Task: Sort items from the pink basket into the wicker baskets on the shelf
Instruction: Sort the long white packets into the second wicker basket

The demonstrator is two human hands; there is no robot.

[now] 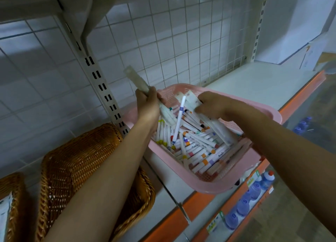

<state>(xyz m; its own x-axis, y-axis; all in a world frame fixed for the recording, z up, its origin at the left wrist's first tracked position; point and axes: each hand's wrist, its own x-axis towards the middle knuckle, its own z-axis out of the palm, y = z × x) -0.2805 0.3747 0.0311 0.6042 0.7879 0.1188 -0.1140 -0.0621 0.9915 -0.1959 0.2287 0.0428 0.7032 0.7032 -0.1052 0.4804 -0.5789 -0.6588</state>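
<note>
Rulers fill my left hand [147, 103], clamped; my right hand [207, 103] pinches another ruler [216, 122] inside the pink basket [209, 184].
</note>
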